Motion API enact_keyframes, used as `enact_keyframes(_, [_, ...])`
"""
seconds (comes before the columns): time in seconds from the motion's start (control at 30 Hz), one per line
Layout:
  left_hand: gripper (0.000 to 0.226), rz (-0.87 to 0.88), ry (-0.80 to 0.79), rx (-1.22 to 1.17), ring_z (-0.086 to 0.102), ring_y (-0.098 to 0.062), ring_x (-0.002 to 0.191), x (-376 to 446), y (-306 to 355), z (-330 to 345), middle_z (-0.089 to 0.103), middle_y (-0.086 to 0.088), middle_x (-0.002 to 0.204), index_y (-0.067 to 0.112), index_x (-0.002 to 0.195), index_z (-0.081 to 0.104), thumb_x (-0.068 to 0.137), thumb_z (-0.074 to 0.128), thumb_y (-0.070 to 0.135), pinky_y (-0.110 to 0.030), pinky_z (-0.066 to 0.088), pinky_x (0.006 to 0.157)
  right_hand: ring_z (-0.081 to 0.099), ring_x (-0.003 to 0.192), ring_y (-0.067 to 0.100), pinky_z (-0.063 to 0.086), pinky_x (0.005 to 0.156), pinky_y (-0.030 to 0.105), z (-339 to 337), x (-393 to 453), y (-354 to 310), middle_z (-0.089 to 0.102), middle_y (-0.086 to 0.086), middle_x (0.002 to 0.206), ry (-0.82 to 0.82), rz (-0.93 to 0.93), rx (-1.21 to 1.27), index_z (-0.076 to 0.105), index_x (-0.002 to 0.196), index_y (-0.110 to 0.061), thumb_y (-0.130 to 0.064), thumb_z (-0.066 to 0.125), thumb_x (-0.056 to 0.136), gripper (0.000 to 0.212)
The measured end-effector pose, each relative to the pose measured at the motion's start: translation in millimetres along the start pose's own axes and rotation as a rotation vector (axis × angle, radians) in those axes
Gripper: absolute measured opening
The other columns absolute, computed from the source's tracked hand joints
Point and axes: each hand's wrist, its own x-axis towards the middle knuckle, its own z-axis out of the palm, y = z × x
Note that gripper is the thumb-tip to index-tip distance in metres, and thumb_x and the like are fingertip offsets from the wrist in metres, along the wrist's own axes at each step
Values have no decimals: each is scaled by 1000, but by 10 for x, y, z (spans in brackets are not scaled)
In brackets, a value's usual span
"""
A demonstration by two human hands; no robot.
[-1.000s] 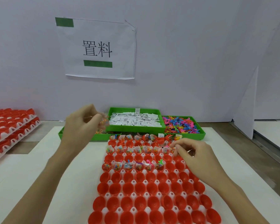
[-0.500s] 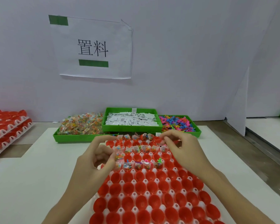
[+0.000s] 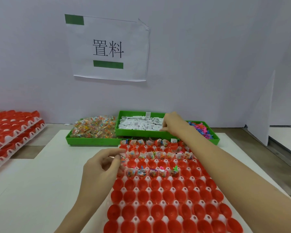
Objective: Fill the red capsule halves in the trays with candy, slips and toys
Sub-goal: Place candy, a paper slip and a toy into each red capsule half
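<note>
Now the left hand (image 3: 102,167) pinches a candy packet (image 3: 123,159) at the capsule tray's (image 3: 160,190) left edge; the right hand (image 3: 172,122), fingers curled, reaches the slips (image 3: 139,122) beyond; grip unclear.

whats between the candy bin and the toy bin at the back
In the head view, the green bin of white paper slips sits between the candy bin and the toy bin. The right hand reaches into its right end.

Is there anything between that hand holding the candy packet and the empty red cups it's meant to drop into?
Nothing visible. The left hand pinches a candy packet right at the tray's left edge, and the empty red capsule halves lie open just beside it.
</note>
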Motion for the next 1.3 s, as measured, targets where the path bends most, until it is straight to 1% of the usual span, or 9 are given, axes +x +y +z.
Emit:
enact_keyframes(0.2, [27,-25,-4,-4,75,-15,72,0,-27,-4,77,0,77,31,97,79,94,70,6,-24,59,71,71,94,21,57,88,35,-10,46,58,77,10,103,9,-18,75,79,99,-4,-15,76,91,14])
enact_keyframes(0.33, [23,-47,-10,-76,78,-16,76,0,1,-21,78,-2,81,27,91,77,93,72,5,-19,60,69,64,83,16,57,85,34,59,-10,124,74,7,95,95,10,236,75,93,-5,-20,78,90,15])
enact_keyframes(0.47, [15,-99,-18,-203,79,-22,79,-6,74,-19,77,-5,90,21,81,71,86,80,11,-24,62,79,67,74,12,52,70,19,-2,-257,87,74,0,85,377,10,545,75,91,-10,-28,77,91,19])
enact_keyframes(0.57, [13,-110,-49,-233,77,-19,79,-27,129,-15,78,-4,87,22,78,75,74,86,27,-18,60,73,70,65,5,57,67,15,-28,-585,9,75,-4,77,366,-9,723,77,94,-15,-25,74,92,10])
enact_keyframes(0.73, [12,-80,-103,-241,75,-17,82,-72,139,19,78,-3,88,21,84,77,76,86,20,-17,58,76,70,63,2,56,67,12,120,-988,-2,73,-7,73,415,5,731,76,93,-19,-19,72,94,5])
enact_keyframes(0.9, [11,-57,-124,-181,75,-15,84,-83,126,20,78,-1,89,24,85,78,79,85,18,-18,59,79,67,65,2,51,62,8,111,-688,122,73,-4,88,454,66,647,76,104,-13,-22,68,97,14])
enact_keyframes(1.13, [13,-76,-93,-198,75,-17,85,-52,95,-10,78,-2,90,26,87,79,77,84,20,-19,59,78,69,103,19,50,97,27,222,-283,198,74,10,119,275,52,420,73,121,-5,-12,65,99,24])
enact_keyframes(1.23, [28,-108,-113,-221,77,-19,87,-41,86,-19,79,-3,94,33,102,79,79,83,19,-18,59,79,65,86,12,56,97,36,190,-383,161,75,6,103,366,65,442,70,124,-8,-14,68,97,28])
enact_keyframes(1.3, [30,-126,-129,-237,78,-21,87,-43,96,-16,79,-4,94,33,105,80,79,83,17,-17,58,78,65,78,5,59,85,26,136,-572,97,74,-4,92,448,74,587,75,109,-13,-22,72,94,18])
